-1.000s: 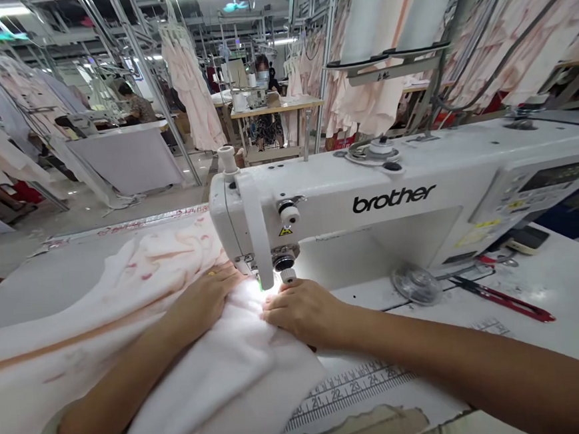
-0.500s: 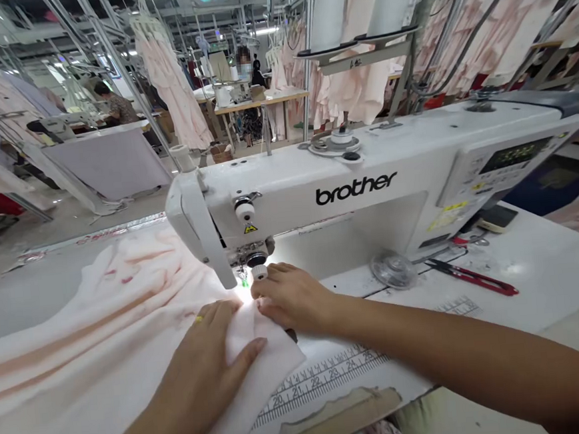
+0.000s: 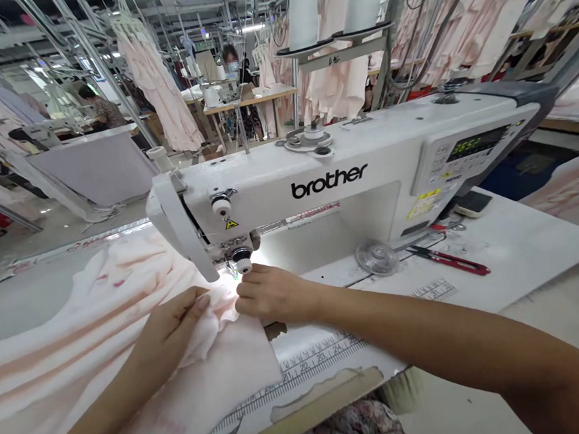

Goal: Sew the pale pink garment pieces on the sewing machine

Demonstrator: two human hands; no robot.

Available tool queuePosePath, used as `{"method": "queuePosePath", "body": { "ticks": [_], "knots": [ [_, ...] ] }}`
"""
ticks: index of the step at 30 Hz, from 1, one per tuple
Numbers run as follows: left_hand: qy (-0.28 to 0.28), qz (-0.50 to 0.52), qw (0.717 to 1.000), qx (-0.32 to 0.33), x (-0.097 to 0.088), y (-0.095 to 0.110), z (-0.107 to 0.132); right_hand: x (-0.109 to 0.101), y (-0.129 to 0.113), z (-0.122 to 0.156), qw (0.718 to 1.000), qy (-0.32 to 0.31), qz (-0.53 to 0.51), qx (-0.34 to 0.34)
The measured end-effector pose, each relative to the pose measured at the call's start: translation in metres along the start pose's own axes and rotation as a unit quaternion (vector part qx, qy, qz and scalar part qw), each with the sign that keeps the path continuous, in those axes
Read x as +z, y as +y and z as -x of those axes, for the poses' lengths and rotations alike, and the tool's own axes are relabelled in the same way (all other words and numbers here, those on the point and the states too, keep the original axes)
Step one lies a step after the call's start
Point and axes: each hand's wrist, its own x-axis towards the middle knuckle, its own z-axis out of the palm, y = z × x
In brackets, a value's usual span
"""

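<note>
A pale pink fabric lies spread over the left of the sewing table and runs under the head of a white Brother sewing machine. My left hand pinches a bunched fold of that fabric just left of the needle. My right hand rests with curled fingers on the fabric edge right below the presser foot, beside the lit needle area. The two hands almost touch.
A printed ruler runs along the table's front edge. Red-handled snips and a clear bobbin disc lie right of the machine, a phone further back. Pink garments hang on racks behind; other people sit at distant tables.
My left hand went from lying flat on the fabric to pinching up a fold of it. My right hand stayed by the presser foot. The view shifted, so the machine sits further left.
</note>
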Motion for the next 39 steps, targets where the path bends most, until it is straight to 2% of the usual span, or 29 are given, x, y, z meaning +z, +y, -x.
{"method": "queuePosePath", "body": {
  "ticks": [4, 8, 12, 15, 19, 22, 28, 34, 39],
  "knots": [
    [0.046, -0.035, 0.998, 0.0, 0.015, 0.014, -0.005, -0.007, 0.005, 0.008, 0.999, -0.007, -0.004, -0.042],
    [0.067, -0.078, 0.994, -0.021, 0.032, 0.018, -0.004, -0.012, 0.009, 0.019, 0.999, 0.002, -0.038, -0.01],
    [0.085, -0.145, 0.985, -0.035, 0.039, 0.012, 0.001, -0.017, 0.009, 0.024, 0.996, -0.005, -0.087, -0.004],
    [0.098, -0.222, 0.968, 0.071, 0.04, 0.008, 0.006, -0.018, 0.008, 0.025, 0.995, -0.009, -0.096, -0.011],
    [0.114, -0.312, 0.909, 0.252, 0.039, 0.007, 0.01, -0.019, 0.008, 0.025, 0.994, -0.017, -0.104, -0.017],
    [0.12, -0.334, 0.881, 0.311, 0.039, 0.007, 0.01, -0.021, 0.008, 0.024, 0.994, -0.024, -0.107, -0.015],
    [0.064, -0.311, 0.885, 0.339, 0.04, 0.004, 0.005, -0.024, 0.008, 0.025, 0.994, -0.013, -0.109, -0.013],
    [0.048, -0.29, 0.898, 0.327, 0.04, -0.001, 0.007, -0.022, 0.007, 0.027, 0.992, -0.004, -0.124, -0.015],
    [0.009, -0.281, 0.909, 0.309, 0.038, -0.005, 0.008, -0.022, 0.004, 0.026, 0.995, 0.003, -0.095, 0.026]
  ]
}}
